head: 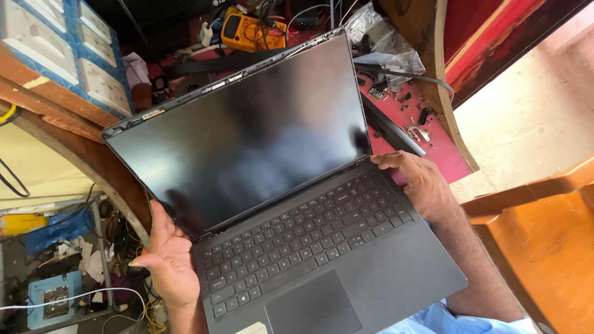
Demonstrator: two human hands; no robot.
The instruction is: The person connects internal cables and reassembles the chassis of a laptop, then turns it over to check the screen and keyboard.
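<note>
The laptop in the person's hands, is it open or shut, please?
Open: the laptop's dark screen stands raised off the keyboard, which shows fully.

Laptop (297, 204) between hands; multimeter (247, 31) behind it.

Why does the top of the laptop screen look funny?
The laptop screen's frame is missing: bare metal and small parts show along its top edge. The left hand and right hand grip its sides.

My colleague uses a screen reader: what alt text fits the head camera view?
Two hands hold an open dark laptop with a blank screen, the left hand at its left hinge corner and the right hand at its right. Behind lie a yellow multimeter and a red tray of screws.
</note>
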